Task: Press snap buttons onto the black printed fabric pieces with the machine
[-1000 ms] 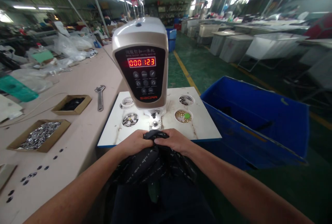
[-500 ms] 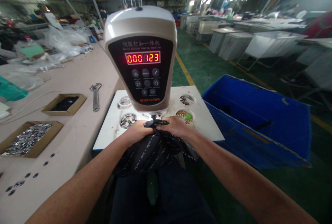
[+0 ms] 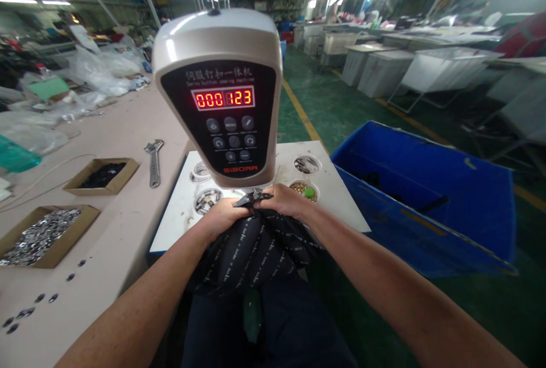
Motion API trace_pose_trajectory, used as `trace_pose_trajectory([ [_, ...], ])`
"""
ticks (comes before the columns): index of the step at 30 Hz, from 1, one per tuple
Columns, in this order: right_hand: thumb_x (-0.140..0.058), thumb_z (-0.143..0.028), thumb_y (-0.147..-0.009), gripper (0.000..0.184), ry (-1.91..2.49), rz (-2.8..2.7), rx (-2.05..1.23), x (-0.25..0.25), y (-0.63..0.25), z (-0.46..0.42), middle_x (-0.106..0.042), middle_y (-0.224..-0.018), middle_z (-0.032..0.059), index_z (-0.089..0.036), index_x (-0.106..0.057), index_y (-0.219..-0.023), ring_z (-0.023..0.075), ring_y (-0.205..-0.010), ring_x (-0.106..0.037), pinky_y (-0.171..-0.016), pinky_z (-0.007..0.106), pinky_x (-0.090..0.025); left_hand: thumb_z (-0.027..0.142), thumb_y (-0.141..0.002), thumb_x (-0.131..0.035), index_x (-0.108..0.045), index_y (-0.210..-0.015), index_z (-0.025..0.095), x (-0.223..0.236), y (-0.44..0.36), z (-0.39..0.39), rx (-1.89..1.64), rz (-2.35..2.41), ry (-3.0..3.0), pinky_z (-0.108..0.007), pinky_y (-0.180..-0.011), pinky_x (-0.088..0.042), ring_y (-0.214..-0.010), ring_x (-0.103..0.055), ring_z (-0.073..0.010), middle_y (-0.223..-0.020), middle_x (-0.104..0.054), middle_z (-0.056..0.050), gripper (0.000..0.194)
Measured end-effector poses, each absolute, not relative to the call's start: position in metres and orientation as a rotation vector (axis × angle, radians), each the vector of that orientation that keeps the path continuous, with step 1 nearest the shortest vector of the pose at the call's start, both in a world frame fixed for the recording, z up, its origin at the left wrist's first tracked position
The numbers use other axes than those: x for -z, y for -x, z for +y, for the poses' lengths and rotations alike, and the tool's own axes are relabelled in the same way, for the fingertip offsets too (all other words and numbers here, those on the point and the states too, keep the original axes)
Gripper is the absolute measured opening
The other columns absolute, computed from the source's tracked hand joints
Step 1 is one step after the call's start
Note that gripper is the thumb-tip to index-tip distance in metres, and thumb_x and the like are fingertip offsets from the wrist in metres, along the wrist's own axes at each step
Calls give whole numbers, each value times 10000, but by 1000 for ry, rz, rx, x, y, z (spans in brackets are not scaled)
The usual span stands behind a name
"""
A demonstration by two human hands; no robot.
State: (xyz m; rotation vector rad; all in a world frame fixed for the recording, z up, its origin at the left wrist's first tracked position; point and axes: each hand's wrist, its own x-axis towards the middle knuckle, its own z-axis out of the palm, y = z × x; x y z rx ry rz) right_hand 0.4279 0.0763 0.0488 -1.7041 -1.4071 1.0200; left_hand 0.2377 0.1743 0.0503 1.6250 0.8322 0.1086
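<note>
A black printed garment (image 3: 251, 248) hangs from the machine table down over my lap. My left hand (image 3: 224, 217) and my right hand (image 3: 285, 200) both grip its bunched top edge, fingers closed, right under the head of the white button press machine (image 3: 217, 44). The machine's red display (image 3: 222, 98) reads 000 123. The spot under the press head is hidden by the machine and my hands.
The white machine table (image 3: 336, 203) has round cups with metal parts and brass snaps (image 3: 303, 189). On the long bench to the left lie a wrench (image 3: 152, 157), a box of silver rings (image 3: 40, 234) and a box of black parts (image 3: 101, 175). A blue bin (image 3: 426, 197) stands to the right.
Both hands have pushed the garment's top edge forward, from the table's front edge to just under the press head. The counter still reads 123.
</note>
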Motion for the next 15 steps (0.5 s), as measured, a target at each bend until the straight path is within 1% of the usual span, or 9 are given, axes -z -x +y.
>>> trace_pose_trajectory([
  [3,-704,-430,-744,300,1714,-1399,-1009,-50,-428,80,-571,-651,-32,-132,-716,-780,129,-641,-503,-582,231,-319,352,-682,-712,-699,-872,132,-49,-239,176,-108,848,-1600,-346,-762,-488,-778,-667,-254,-744,-715,-31,291],
  [7,-705,-424,-743,310,1707,-1388,-1030,-49,-429,84,-629,-694,-23,-134,-750,-844,147,-685,-554,-622,235,-361,352,-680,-711,-704,-873,151,-50,-239,178,-99,853,-1563,-346,-766,-505,-800,-685,-259,-770,-733,-29,279],
  [12,-723,-415,-752,355,1655,-1337,-1067,-42,-431,83,-738,-878,12,-149,-768,-983,201,-828,-649,-721,257,-446,376,-652,-746,-726,-870,171,-50,-240,180,-83,893,-1517,-348,-744,-517,-763,-687,-253,-779,-753,-24,300],
  [15,-717,-419,-782,375,1585,-1319,-1043,-41,-431,79,-756,-984,28,-156,-753,-1047,216,-913,-670,-782,267,-474,389,-643,-766,-734,-873,172,-48,-240,181,-76,896,-1477,-343,-753,-522,-761,-691,-244,-793,-762,-29,318],
])
